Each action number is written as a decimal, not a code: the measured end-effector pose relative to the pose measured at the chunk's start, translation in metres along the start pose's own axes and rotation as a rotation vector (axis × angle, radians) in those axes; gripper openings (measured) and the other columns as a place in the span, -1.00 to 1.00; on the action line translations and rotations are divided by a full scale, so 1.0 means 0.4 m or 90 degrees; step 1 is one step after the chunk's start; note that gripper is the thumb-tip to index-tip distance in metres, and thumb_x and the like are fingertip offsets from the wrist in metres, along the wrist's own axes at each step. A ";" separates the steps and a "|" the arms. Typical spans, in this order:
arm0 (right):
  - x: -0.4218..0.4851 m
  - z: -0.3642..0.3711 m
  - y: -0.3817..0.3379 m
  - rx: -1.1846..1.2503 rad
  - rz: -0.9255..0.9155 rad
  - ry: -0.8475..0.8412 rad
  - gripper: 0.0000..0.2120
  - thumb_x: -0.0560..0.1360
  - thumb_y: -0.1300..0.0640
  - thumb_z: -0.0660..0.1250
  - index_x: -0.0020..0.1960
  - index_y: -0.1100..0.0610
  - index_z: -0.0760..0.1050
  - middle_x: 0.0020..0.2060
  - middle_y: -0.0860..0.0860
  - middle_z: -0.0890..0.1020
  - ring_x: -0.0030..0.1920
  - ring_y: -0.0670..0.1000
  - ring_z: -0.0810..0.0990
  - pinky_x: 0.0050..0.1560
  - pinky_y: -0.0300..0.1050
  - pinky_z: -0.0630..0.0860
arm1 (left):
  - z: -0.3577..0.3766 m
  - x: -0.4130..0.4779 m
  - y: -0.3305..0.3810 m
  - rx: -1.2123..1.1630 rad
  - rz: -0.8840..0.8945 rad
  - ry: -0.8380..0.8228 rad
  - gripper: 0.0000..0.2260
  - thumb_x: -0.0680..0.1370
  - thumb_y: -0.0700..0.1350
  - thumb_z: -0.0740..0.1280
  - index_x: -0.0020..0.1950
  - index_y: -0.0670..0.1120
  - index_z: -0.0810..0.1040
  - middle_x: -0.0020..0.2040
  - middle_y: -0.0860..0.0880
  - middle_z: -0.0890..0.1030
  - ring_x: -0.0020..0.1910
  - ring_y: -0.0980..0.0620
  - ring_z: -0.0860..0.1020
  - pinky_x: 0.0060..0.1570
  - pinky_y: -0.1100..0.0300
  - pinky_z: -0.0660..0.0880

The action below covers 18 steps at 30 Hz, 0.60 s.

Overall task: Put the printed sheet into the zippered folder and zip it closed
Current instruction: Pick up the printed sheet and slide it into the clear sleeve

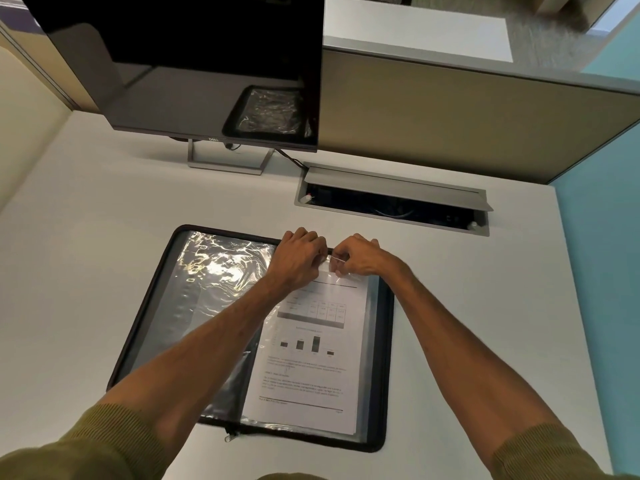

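Printed sheet (pixel 311 362) in the open zippered folder's (pixel 387 341) 3 o'clock half.
Left hand (pixel 300 254) and right hand (pixel 357 258) fingers pinch its clear sleeve (pixel 372 358) at 12 o'clock; a skewed tug could crease the paper.

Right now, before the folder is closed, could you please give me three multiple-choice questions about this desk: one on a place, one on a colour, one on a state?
1. Where in the folder does the printed sheet lie?
A. In the left half
B. In the right half
C. Not in it, but beside it

2. What colour are the person's sleeves?
A. Olive green
B. Red
C. White

3. How is the folder now?
A. Zipped closed
B. Standing upright
C. Lying open flat

Answers: 1 B, the sheet sits in the clear pocket on the right half. 2 A, both cuffs show olive green. 3 C, both halves lie spread on the desk.
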State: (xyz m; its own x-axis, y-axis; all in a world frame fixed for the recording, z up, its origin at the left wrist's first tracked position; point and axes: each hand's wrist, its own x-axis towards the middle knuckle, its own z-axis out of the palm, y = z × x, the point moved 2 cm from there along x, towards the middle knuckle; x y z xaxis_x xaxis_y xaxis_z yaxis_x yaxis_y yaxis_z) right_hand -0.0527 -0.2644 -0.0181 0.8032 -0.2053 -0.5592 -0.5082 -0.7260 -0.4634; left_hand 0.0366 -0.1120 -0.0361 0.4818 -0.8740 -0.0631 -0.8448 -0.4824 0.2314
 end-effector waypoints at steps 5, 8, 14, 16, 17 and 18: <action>-0.009 -0.006 0.002 -0.032 -0.012 -0.012 -0.88 0.56 0.19 0.44 0.09 0.08 0.67 0.01 0.00 0.68 0.16 0.07 0.53 0.48 0.32 0.23 | -0.002 0.000 0.007 0.008 -0.003 -0.007 -0.80 0.69 -0.03 0.30 0.27 -0.01 0.62 0.24 0.00 0.67 0.28 -0.06 0.55 0.29 0.01 0.47; -0.016 -0.006 0.000 -0.047 -0.006 -0.001 -0.87 0.57 0.13 0.47 0.11 0.05 0.63 -0.02 -0.05 0.59 0.14 0.06 0.50 0.47 0.28 0.28 | -0.005 -0.003 0.008 0.009 -0.005 -0.016 -0.79 0.71 -0.01 0.28 0.29 0.00 0.61 0.26 0.00 0.66 0.30 -0.05 0.54 0.32 0.01 0.47; -0.049 -0.001 -0.014 -0.050 0.041 0.080 -0.75 0.52 0.03 0.54 0.17 -0.01 0.64 0.18 0.05 0.65 0.34 0.11 0.47 0.43 0.19 0.30 | -0.029 -0.031 0.017 -0.034 -0.004 -0.037 -0.75 0.70 -0.09 0.29 0.39 0.00 0.55 0.35 -0.03 0.60 0.38 -0.09 0.52 0.37 -0.04 0.47; -0.075 0.010 -0.019 -0.052 0.057 0.120 -0.67 0.54 -0.02 0.53 0.27 -0.03 0.61 0.22 0.07 0.64 0.38 0.11 0.44 0.42 0.16 0.33 | -0.042 -0.059 0.016 -0.052 -0.001 -0.040 -0.67 0.70 -0.11 0.31 0.48 0.00 0.50 0.46 -0.04 0.53 0.47 -0.10 0.46 0.44 -0.08 0.44; -0.090 0.016 -0.023 -0.051 0.057 0.147 -0.64 0.55 0.00 0.52 0.31 -0.02 0.59 0.22 0.07 0.64 0.39 0.11 0.44 0.42 0.16 0.36 | -0.048 -0.076 0.014 -0.058 -0.003 -0.039 -0.64 0.70 -0.11 0.30 0.51 0.00 0.48 0.51 -0.05 0.50 0.51 -0.11 0.44 0.48 -0.09 0.42; -0.106 0.022 -0.027 -0.045 0.053 0.180 -0.63 0.56 0.04 0.50 0.34 -0.01 0.58 0.22 0.06 0.65 0.40 0.11 0.44 0.41 0.15 0.37 | -0.054 -0.094 0.011 -0.064 -0.009 -0.037 -0.62 0.71 -0.11 0.29 0.55 -0.01 0.45 0.54 -0.06 0.47 0.54 -0.11 0.41 0.52 -0.11 0.39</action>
State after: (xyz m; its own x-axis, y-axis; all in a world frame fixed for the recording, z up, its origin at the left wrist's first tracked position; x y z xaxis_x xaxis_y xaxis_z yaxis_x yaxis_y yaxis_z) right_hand -0.0839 -0.2421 0.0045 0.8192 -0.4337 -0.3754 -0.5612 -0.7410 -0.3688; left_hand 0.0198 -0.0799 -0.0118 0.4765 -0.8706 -0.1223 -0.8094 -0.4887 0.3257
